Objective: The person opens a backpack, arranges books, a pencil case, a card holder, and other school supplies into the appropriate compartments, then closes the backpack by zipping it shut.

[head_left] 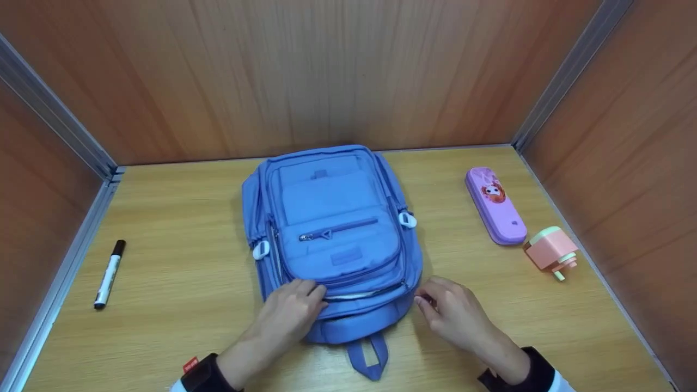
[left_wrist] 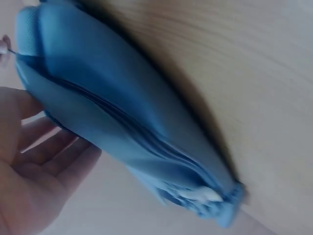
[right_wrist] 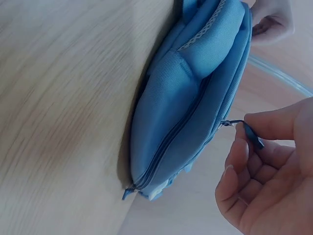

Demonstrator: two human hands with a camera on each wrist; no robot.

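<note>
A blue backpack (head_left: pixel 337 245) lies flat, front face up, its top loop (head_left: pixel 374 362) toward me. My left hand (head_left: pixel 297 307) holds the edge of its top part, beside a partly unzipped opening (head_left: pixel 354 296). In the left wrist view the fingertips of that hand (left_wrist: pixel 44 156) go behind the fabric edge. At the bag's right side, my right hand (head_left: pixel 452 310) pinches a zipper pull (right_wrist: pixel 253 136) between thumb and forefinger. The pull's cord stretches from the slider, as the right wrist view shows. What lies inside the bag is hidden.
A white marker with a black cap (head_left: pixel 110 275) lies at the left. To the right are a purple pencil case (head_left: pixel 495 207) and a pink and green pencil sharpener-like object (head_left: pixel 550 250). Wooden panels (head_left: pixel 326 76) wall the table at the back and sides.
</note>
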